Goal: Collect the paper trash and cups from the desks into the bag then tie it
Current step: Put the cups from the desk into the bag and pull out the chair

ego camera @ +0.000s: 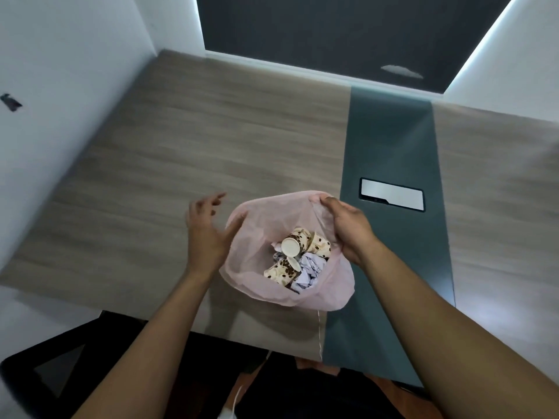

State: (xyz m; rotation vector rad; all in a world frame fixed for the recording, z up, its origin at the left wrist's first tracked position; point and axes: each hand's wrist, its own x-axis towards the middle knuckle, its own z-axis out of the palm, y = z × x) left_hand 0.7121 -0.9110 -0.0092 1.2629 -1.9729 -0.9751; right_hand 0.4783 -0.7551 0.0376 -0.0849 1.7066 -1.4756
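A thin pink plastic bag (263,225) stands with its mouth wide on the wooden desk (157,164) near the front edge. Inside lie several cream paper cups (305,246) with brown spots and crumpled white paper (308,272). My right hand (348,228) grips the bag's rim on its right side. My left hand (205,234) hovers just left of the bag, fingers spread and holding nothing, its thumb close to the left rim. A thin white drawstring (319,334) hangs from the bag over the desk's edge.
A dark green strip (390,140) runs across the desk to the right of the bag, with a rectangular cable hatch (391,194) set in it. White partition walls enclose the desk left and right. A black chair (60,352) stands below the front edge.
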